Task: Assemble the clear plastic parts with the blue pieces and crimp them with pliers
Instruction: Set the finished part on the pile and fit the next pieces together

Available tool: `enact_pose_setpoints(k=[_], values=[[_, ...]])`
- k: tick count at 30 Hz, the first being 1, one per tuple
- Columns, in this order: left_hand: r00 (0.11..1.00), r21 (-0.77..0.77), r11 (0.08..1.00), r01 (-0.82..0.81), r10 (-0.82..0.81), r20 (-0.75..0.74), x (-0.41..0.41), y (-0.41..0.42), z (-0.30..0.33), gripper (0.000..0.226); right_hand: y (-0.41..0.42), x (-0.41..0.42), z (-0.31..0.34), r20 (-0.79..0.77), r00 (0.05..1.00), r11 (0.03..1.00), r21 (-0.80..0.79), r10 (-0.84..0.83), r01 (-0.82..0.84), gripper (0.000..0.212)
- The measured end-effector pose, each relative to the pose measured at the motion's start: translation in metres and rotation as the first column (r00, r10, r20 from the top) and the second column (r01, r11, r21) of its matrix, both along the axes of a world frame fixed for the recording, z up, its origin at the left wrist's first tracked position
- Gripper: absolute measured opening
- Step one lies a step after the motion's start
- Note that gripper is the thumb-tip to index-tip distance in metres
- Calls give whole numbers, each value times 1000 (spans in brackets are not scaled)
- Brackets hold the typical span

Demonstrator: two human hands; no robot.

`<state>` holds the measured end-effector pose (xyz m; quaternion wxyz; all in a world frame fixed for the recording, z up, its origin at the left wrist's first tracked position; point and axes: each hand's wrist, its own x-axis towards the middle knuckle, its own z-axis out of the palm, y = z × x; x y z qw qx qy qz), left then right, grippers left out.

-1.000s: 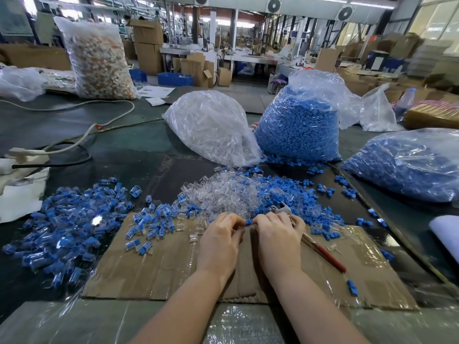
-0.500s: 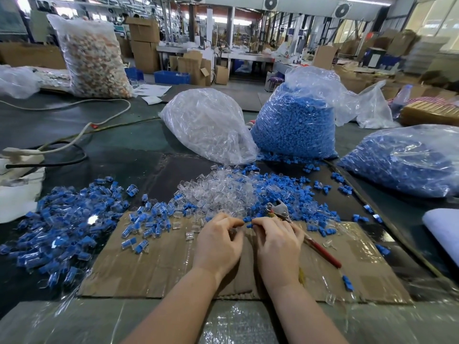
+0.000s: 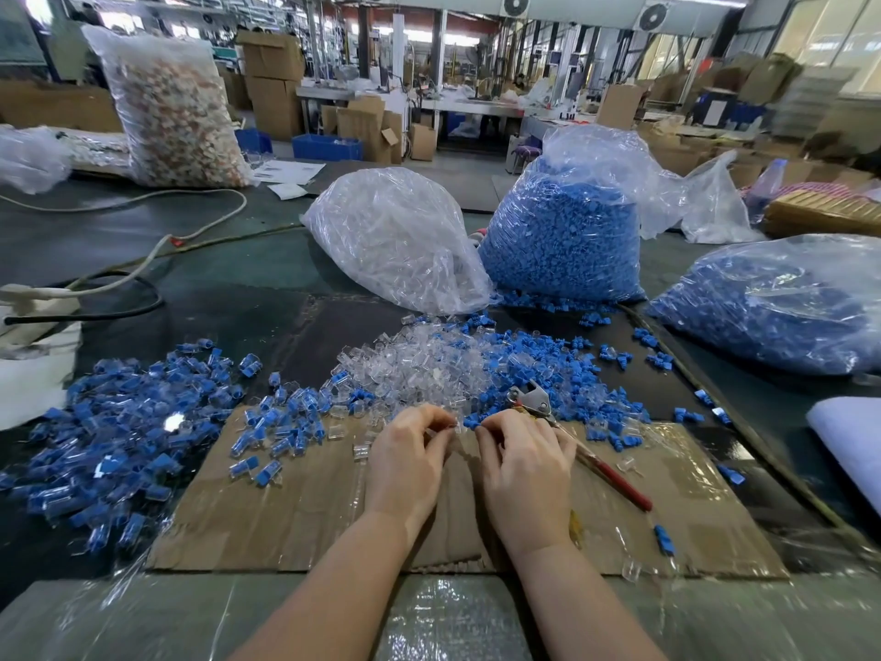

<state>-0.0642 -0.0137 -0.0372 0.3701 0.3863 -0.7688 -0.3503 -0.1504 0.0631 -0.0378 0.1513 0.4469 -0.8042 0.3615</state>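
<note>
My left hand [image 3: 410,462] and my right hand [image 3: 524,462] meet over the cardboard sheet [image 3: 286,517], fingertips almost touching. The left pinches a small clear plastic part [image 3: 456,427]; the right pinches a blue piece [image 3: 472,423] and also has the red-handled pliers [image 3: 605,472] under its palm, their metal jaws [image 3: 531,399] sticking out beyond the fingers. Just past the hands lie a heap of clear parts [image 3: 419,364] and loose blue pieces [image 3: 548,364]. A pile of assembled blue-and-clear parts [image 3: 124,422] spreads at the left.
Behind the heaps stand a bag of clear parts [image 3: 395,240] and a bag of blue pieces [image 3: 562,236]; another blue bag [image 3: 782,302] lies at the right. Cables [image 3: 119,288] cross the left of the table. A white cloth [image 3: 853,436] sits at the right edge.
Both hands have stayed over the cardboard while their fingertips opened a little apart, so the clear part and blue piece now show between them. The pliers' jaws point further up past the right hand.
</note>
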Motion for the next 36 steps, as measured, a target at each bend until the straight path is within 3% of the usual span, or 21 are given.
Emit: enact_pose_setpoints(k=[8, 14, 29, 36], values=[[997, -72, 997, -16, 11, -70, 2, 3, 4, 14, 0, 0, 1, 64, 998, 1000, 5, 9, -9, 10], [998, -29, 999, 24, -22, 55, 1, 0, 1, 11, 1, 1, 3, 70, 997, 1000, -6, 16, -16, 10], [990, 136, 987, 83, -67, -122, 1, -3, -1, 27, 1, 0, 2, 1, 996, 996, -17, 86, -86, 15], [985, 167, 975, 148, -131, -108, 3, -3, -1, 21, 1, 1, 0, -28, 997, 998, 2, 69, -69, 16]])
